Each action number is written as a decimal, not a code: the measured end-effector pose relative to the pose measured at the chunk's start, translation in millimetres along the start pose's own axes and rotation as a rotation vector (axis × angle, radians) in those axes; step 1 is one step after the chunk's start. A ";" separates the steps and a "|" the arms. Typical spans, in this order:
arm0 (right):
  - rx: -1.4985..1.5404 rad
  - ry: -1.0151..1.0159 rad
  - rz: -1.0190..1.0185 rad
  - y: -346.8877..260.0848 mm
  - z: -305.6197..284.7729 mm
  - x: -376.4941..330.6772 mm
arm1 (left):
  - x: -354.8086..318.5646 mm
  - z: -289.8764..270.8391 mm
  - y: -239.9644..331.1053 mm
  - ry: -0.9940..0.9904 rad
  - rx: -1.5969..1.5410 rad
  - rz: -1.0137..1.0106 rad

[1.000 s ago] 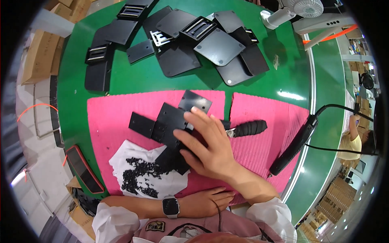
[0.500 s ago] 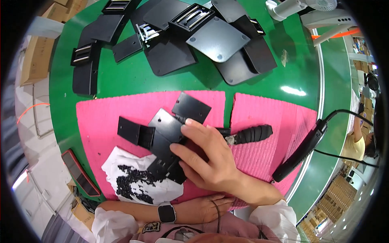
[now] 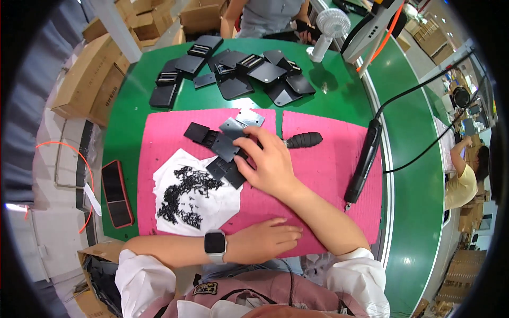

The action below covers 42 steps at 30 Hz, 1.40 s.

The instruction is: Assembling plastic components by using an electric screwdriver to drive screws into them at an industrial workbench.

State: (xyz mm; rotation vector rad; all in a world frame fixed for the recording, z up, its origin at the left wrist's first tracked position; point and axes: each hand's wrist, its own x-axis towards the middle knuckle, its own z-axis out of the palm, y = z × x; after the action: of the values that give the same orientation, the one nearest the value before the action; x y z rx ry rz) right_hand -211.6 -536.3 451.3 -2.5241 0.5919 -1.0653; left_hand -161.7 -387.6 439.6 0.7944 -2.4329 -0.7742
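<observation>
- Two pink foam mats on the bench.
- One white sheet with a heap of small black screws, too many to count.
- Roughly a dozen black plates piled behind; overlaps blur the count.
- One electric screwdriver.
- One phone.
- One desk fan.

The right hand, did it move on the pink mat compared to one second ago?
No. The right hand stays pressed on the black plates, just left of the black screwdriver handle, as before.
</observation>
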 end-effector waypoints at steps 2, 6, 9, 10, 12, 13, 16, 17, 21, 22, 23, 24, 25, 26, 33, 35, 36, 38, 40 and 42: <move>-0.016 0.032 0.002 2.2 1.9 2.7 | 1.2 5.6 0.7 0.097 0.058 0.029; 0.001 0.014 0.016 11.2 13.6 6.6 | 11.8 8.5 0.6 0.196 0.137 0.134; -0.024 0.037 -0.046 15.2 15.9 7.2 | 17.6 10.8 2.3 0.257 0.211 0.213; -0.029 0.038 -0.063 14.5 15.0 8.3 | 17.7 11.0 3.2 0.274 0.249 0.223; -0.053 0.069 -0.078 12.9 15.5 8.5 | 17.0 10.1 3.6 0.311 0.273 0.251; -0.052 0.088 -0.096 12.7 15.9 7.6 | 15.2 8.9 3.9 0.315 0.284 0.248; -0.045 0.090 -0.098 13.7 13.1 4.3 | 9.0 4.1 7.1 0.294 0.312 0.225; -0.041 0.073 -0.074 14.9 12.2 3.8 | 5.3 1.2 7.6 0.369 0.350 0.193; -0.012 0.068 -0.029 20.2 6.2 1.7 | -2.8 -27.8 22.1 0.825 0.292 -0.033; -0.013 0.066 -0.033 21.4 4.6 1.9 | -5.1 -42.6 19.8 0.904 0.301 -0.095; 0.010 0.079 -0.028 23.1 2.3 2.2 | -6.9 -57.3 12.6 1.002 0.263 -0.165; 0.035 0.092 -0.025 22.8 0.1 3.0 | -11.4 -75.9 8.2 1.037 0.204 -0.254; 0.048 0.089 0.007 23.1 -1.1 3.9 | -15.6 -95.1 -2.2 1.102 0.227 -0.344; 0.045 0.087 0.011 22.9 -2.1 5.7 | -18.8 -108.5 -8.2 1.209 0.168 -0.438; -0.339 0.256 -0.049 51.9 -11.9 68.1 | -53.9 -129.4 -47.2 1.485 0.564 -0.513; -0.511 0.173 -0.022 67.3 -3.7 92.6 | -51.6 -118.3 -50.9 1.424 0.567 -0.481; -0.593 0.108 -0.006 79.0 4.3 99.3 | -49.9 -114.6 -53.7 1.354 0.572 -0.451; -0.681 -0.116 0.128 115.7 12.3 103.4 | -40.8 -113.8 -51.9 1.314 0.490 -0.408; -0.614 -0.003 0.087 115.8 14.1 100.8 | -43.2 -114.2 -53.6 1.311 0.486 -0.414; -0.586 0.081 0.015 102.6 0.3 89.1 | -40.2 -112.1 -54.5 1.329 0.326 -0.435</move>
State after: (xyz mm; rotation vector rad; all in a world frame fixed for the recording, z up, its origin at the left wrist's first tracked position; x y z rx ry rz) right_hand -180.0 -668.3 457.4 -2.9610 1.0769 -1.1165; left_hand -47.6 -439.4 477.4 1.3832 -1.1756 0.1145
